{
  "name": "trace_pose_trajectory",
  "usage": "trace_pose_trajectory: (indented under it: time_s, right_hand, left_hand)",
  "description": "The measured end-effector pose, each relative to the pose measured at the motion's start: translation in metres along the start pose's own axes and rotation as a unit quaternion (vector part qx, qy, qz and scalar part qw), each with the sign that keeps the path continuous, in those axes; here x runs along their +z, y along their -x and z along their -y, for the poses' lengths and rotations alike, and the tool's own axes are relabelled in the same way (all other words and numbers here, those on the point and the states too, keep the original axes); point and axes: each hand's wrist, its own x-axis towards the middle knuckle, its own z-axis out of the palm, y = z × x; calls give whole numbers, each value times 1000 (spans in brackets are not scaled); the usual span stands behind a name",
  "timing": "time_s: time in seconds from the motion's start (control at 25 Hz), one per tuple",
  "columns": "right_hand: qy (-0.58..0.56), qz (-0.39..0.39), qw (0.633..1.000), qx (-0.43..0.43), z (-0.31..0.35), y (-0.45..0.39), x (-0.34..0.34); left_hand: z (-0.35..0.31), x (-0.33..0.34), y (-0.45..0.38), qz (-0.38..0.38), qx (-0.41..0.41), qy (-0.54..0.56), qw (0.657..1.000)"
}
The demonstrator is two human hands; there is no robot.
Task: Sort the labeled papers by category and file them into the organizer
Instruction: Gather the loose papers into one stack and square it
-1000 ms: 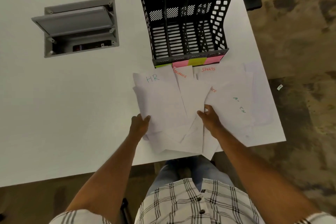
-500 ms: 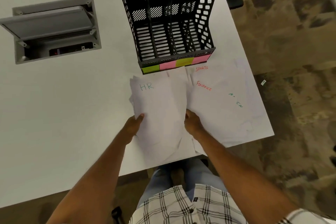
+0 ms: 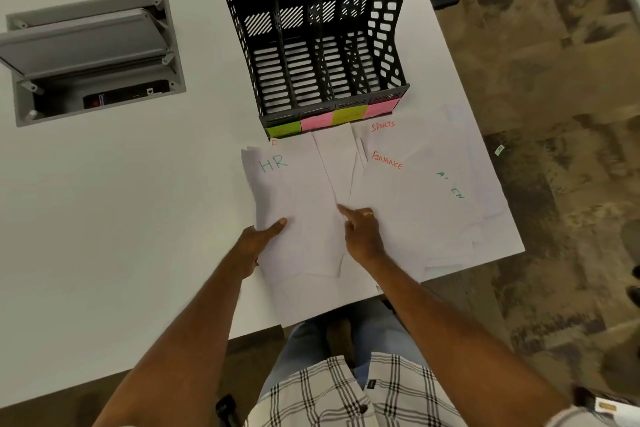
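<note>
Before the organizer (image 3: 322, 45), left hand (image 3: 258, 239) grips HR paper (image 3: 294, 204) lengthwise toward it; right hand (image 3: 360, 236) points.

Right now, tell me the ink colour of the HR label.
Teal green, on the HR paper; head view.

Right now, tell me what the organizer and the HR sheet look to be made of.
Organizer: likely black moulded plastic, matte, judging by its even punched slots and holes; coated metal cannot be excluded.
HR sheet: thin white paper, matte, with handwritten marker lettering and soft creases.

Left hand (image 3: 259, 236) thumb extended, right hand (image 3: 360, 232) pointing, forearms outstretched
</note>
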Motion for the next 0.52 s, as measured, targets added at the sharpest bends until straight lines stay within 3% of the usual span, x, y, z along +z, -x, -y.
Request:
trace_pose_trajectory:
  time_s: [0.12, 0.24, 0.32, 0.44, 0.52]
  right_hand:
    - [-93, -40, 995, 25, -4, 0, -6]
    - [-191, -181, 959, 106, -13, 1, -24]
    - [-162, -255, 933, 193, -32, -2, -43]
    - [-111, -269, 900, 325, -65, -3, -74]
    - [-133, -245, 899, 337, -75, -3, -82]
  left_hand:
    - [0, -2, -4, -34, 47, 15, 998]
    - [2, -5, -7, -72, 75, 39, 994]
    - [4, -6, -9, -73, 80, 30, 994]
    - [5, -9, -10, -76, 80, 28, 994]
    - [5, -11, -9, -69, 77, 28, 994]
